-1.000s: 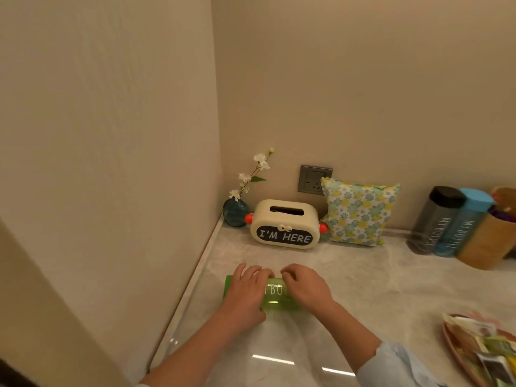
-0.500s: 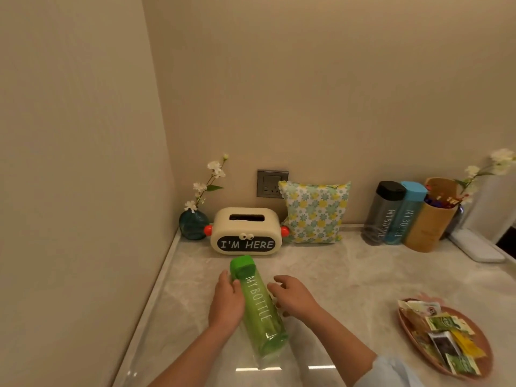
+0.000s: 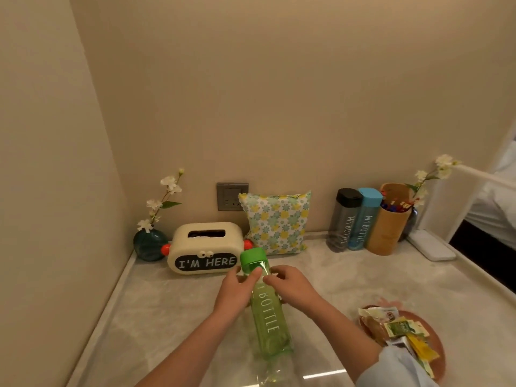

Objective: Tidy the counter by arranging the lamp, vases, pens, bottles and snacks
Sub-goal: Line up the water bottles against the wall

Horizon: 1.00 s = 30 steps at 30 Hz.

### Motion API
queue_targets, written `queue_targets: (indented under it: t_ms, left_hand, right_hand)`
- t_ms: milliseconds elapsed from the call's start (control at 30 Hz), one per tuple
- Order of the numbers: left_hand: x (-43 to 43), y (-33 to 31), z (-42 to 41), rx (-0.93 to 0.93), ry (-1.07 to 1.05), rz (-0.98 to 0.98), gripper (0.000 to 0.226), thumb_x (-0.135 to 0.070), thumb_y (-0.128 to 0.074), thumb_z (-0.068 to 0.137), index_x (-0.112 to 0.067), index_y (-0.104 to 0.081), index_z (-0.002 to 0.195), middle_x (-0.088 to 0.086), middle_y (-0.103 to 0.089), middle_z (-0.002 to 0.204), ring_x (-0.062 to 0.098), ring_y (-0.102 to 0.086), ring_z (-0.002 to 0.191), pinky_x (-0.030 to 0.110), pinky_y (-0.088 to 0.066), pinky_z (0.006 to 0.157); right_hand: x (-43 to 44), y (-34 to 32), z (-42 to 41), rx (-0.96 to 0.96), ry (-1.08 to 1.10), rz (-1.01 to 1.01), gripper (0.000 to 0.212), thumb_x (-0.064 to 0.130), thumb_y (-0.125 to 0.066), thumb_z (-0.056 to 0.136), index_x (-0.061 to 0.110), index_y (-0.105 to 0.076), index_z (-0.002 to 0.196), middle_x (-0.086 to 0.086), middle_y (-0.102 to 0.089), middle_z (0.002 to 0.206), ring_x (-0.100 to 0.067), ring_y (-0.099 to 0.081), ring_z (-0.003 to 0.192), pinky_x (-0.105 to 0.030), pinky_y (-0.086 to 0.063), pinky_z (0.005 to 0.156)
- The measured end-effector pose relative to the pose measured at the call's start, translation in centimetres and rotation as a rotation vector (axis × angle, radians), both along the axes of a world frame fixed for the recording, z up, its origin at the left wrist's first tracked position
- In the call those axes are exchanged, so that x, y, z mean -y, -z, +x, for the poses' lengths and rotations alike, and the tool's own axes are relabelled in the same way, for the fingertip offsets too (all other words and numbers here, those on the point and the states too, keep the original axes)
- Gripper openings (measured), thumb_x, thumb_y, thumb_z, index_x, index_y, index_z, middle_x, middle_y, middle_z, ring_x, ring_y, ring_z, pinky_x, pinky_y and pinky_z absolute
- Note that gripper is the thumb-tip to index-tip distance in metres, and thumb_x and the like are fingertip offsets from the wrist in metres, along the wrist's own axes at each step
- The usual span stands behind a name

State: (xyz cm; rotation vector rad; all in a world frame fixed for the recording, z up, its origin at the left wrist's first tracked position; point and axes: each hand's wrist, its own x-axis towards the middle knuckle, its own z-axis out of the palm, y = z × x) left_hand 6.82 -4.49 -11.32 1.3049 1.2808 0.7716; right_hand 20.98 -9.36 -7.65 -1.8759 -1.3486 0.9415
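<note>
The green bottle (image 3: 265,308) is in the middle of the tabletop (image 3: 178,317), in front of the tissue box (image 3: 205,248), with its cap pointing up and away from the person and its base low and near them. Whether the base rests on the stone or hangs just above it cannot be told. Both hands hold it high on the body, just under the cap. The left hand (image 3: 234,291) wraps it from the left, its fingers (image 3: 253,275) curled across the front. The right hand (image 3: 293,286) closes on it from the right, with fingertips pressed to the plastic. Neither hand is spread wide, and both are curled snugly round the bottle. A two-handed hold near the top probably suits a tall, narrow bottle, since it steadies the bottle while it is stood up or carried. It most likely belongs with the grey bottle (image 3: 343,219) and the blue bottle (image 3: 365,219), which stand upright and touching by the back wall. Just beside them is the pen pot (image 3: 388,230), full of pens (image 3: 393,205). A round vase (image 3: 149,244) with white flowers sits in the left corner. Snacks (image 3: 402,328) are piled on a plate (image 3: 431,328) at the right, near the right sleeve (image 3: 391,367).
</note>
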Motion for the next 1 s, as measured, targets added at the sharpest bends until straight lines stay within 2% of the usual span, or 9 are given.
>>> queue_targets:
  t_ms: [133,267,400,467,533,600,767,867,1000]
  left_hand:
    - [-1.0,-3.5,5.4,0.018,0.082,0.098,0.05,-0.059,-0.069,0.074,-0.03,-0.063,0.114,-0.007,-0.069,0.106,0.014,-0.066,0.097,0.047,-0.056,0.088]
    - [-2.2,-6.6,10.5,0.022,0.131,0.186,0.048,-0.048,-0.069,0.082,-0.023,-0.058,0.122,-0.004,-0.063,0.117,0.011,-0.063,0.099,0.034,-0.057,0.081]
    - [-3.5,-8.8,15.4,0.022,0.133,0.265,0.049,-0.043,-0.072,0.081,-0.026,-0.056,0.124,-0.008,-0.06,0.116,0.016,-0.063,0.102,0.038,-0.055,0.089]
    - [-4.2,-9.4,17.7,0.016,0.112,0.3,0.051,-0.038,-0.075,0.08,-0.027,-0.055,0.125,-0.013,-0.06,0.113,0.015,-0.063,0.099,0.04,-0.055,0.087]
    - [-4.9,-9.4,19.1,0.0,0.086,0.336,0.055,-0.034,-0.08,0.075,-0.026,-0.058,0.124,-0.013,-0.062,0.111,0.013,-0.065,0.096,0.043,-0.056,0.086]
    - [-5.5,-9.4,20.6,-0.051,0.044,0.39,0.058,-0.031,-0.084,0.071,-0.027,-0.059,0.123,-0.013,-0.064,0.11,0.01,-0.064,0.097,0.041,-0.055,0.086]
    - [-7.0,-9.0,23.3,-0.161,-0.027,0.468,0.064,-0.033,-0.086,0.066,-0.028,-0.06,0.125,-0.013,-0.064,0.115,0.006,-0.061,0.101,0.029,-0.051,0.08]
    - [-8.2,-8.3,24.3,-0.179,-0.029,0.464,0.073,-0.033,-0.087,0.064,-0.027,-0.056,0.13,-0.01,-0.063,0.122,0.007,-0.062,0.105,0.035,-0.053,0.089]
    - [-8.9,-7.7,25.4,-0.175,-0.04,0.459,0.077,-0.02,-0.087,0.066,-0.024,-0.052,0.134,-0.006,-0.064,0.122,0.01,-0.061,0.11,0.04,-0.051,0.097]
  right_hand:
    - [-0.4,-3.7,6.1,0.099,-0.015,0.056,0.05,0.036,-0.067,0.08,0.018,-0.055,0.125,0.001,-0.064,0.095,-0.016,-0.066,0.085,-0.034,-0.054,0.071]
    - [-1.8,-7.5,12.0,0.164,-0.077,0.075,0.062,0.033,-0.074,0.076,0.018,-0.046,0.13,0.002,-0.06,0.106,-0.017,-0.064,0.091,-0.035,-0.055,0.075]
    - [-3.9,-11.1,17.3,0.225,-0.153,0.175,0.08,0.024,-0.075,0.078,0.023,-0.032,0.145,-0.001,-0.05,0.126,-0.02,-0.065,0.091,-0.035,-0.055,0.078]
    - [-5.0,-12.4,19.6,0.285,-0.207,0.213,0.08,0.017,-0.07,0.08,0.024,-0.029,0.148,-0.002,-0.048,0.133,-0.022,-0.065,0.093,-0.037,-0.056,0.082]
    - [-6.0,-13.3,21.1,0.339,-0.256,0.233,0.073,0.015,-0.065,0.083,0.024,-0.033,0.148,-0.002,-0.048,0.136,-0.02,-0.064,0.095,-0.036,-0.055,0.084]
    - [-7.2,-13.8,22.5,0.429,-0.302,0.245,0.066,0.022,-0.065,0.084,0.024,-0.04,0.145,0.0,-0.05,0.136,-0.017,-0.06,0.099,-0.034,-0.052,0.089]
    - [-10.1,-14.0,25.1,0.731,-0.377,0.281,0.068,0.042,-0.072,0.079,0.023,-0.049,0.139,-0.001,-0.057,0.134,-0.022,-0.051,0.12,-0.038,-0.044,0.099]
    - [-11.6,-13.8,26.1,0.884,-0.403,0.273,0.07,0.051,-0.071,0.075,0.027,-0.051,0.137,-0.001,-0.059,0.13,-0.026,-0.046,0.123,-0.041,-0.04,0.101]
    - [-12.9,-12.8,27.0,0.941,-0.431,0.26,0.067,0.05,-0.071,0.074,0.027,-0.053,0.134,-0.003,-0.06,0.126,-0.027,-0.045,0.122,-0.04,-0.038,0.098]
